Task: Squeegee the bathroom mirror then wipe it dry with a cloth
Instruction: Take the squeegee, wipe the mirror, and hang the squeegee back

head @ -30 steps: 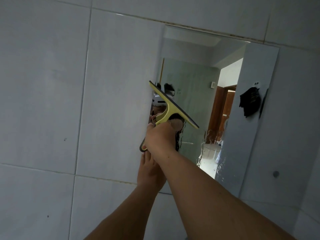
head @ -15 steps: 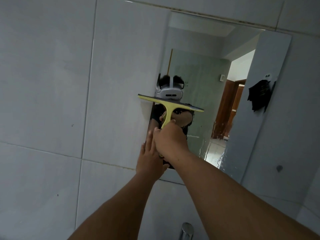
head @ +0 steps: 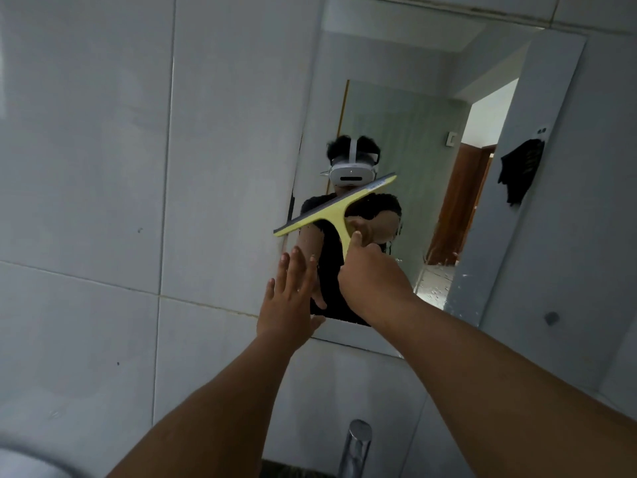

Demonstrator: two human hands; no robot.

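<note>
Right hand (head: 370, 277) grips tilted squeegee (head: 336, 207) against mirror (head: 431, 139)

The squeegee (head: 336, 210) is pale yellow with a dark grey blade strip along its top edge. The wall tiles (head: 86, 150) are plain light grey with thin pale grout lines, and the tap (head: 355, 446) is shiny silver. In the mirror (head: 413, 150), a black cloth (head: 520, 174) hangs beside a brown wooden door (head: 458, 205).

A chrome tap (head: 356, 446) stands below the grey tiled wall (head: 103, 150).
</note>
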